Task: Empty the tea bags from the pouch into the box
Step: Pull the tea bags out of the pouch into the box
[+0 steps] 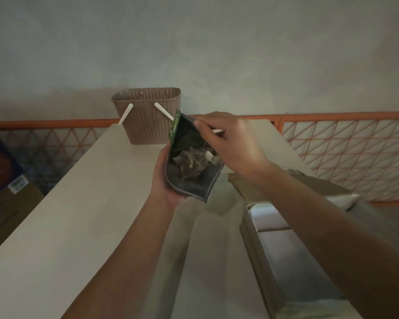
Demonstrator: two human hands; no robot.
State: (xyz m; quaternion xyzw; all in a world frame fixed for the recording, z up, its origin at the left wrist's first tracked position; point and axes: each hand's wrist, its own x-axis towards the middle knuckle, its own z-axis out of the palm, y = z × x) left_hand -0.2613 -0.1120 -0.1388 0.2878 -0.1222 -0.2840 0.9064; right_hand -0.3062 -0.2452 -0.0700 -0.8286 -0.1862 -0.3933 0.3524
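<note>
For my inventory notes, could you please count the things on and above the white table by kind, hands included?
Hands: 2, left hand and right hand
Pouch: 1, open, tea bags inside, too tangled to count
Basket: 1
Cardboard box: 1
Total: 5

Left hand (168, 178) grips the pouch (191, 162) from below, mouth gaping toward the camera, and you can see tea bags (190, 163) piled inside. Right hand (230, 143) pinches the pouch's top edge. Behind the pouch a brown perforated basket (145, 118) sits on the pale bench (67, 215); right of the pouch, lower down, an open box (286, 249).
</note>
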